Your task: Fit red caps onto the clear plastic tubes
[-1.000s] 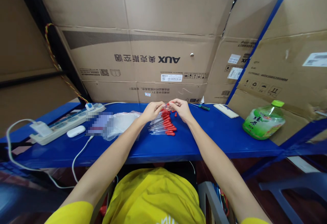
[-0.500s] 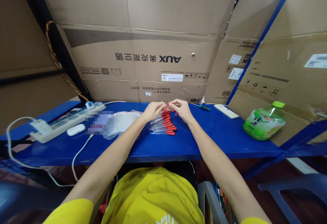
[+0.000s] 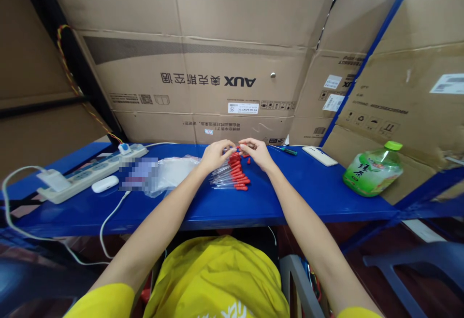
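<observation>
Over the far end of a row of droppers, my two hands work close together, fingertips a small gap apart. The droppers have clear thin tubes pointing left and red rubber bulbs to the right. My left hand is closed in a pinch; what it holds is too small to make out. My right hand has its thumb and fingers curled together, with red showing at the tips. Whether that red is a held bulb or one lying behind, I cannot tell. A loose red bulb lies below my right fingers.
Clear plastic bags lie left of the droppers, near a power strip and a white case. To the right are a green screwdriver, a white phone-like slab and a green bottle. Cardboard walls the blue table.
My fingertips have drawn slightly apart; before, they met over the far end of the droppers. The view has shifted slightly. The row of droppers looks the same.
</observation>
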Motion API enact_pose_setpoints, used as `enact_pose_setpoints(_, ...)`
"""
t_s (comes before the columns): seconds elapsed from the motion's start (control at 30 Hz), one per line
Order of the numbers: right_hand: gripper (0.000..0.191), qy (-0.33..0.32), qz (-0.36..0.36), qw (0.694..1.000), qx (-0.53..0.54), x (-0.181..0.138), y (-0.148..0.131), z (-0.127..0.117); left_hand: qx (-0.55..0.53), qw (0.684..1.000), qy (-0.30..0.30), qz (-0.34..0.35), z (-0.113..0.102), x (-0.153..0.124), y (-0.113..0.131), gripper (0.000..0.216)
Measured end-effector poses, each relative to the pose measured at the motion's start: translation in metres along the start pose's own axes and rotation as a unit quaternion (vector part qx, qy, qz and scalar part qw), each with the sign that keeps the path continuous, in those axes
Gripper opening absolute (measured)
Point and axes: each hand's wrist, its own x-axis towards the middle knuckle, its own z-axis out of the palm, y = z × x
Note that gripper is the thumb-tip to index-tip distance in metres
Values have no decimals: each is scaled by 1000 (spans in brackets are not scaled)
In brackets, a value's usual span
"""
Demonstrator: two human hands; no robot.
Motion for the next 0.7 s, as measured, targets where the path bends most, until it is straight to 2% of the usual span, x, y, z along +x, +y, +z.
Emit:
enact_pose_setpoints(0.23, 46, 1, 6, 1000, -4, 0, 2, -1, 12, 999, -46, 8, -5, -2, -6, 42)
enact_pose_setpoints(0.7, 45, -30, 29, 999, 23, -4, -5, -6, -25, 996, -76, 35, -7, -2, -6, 41)
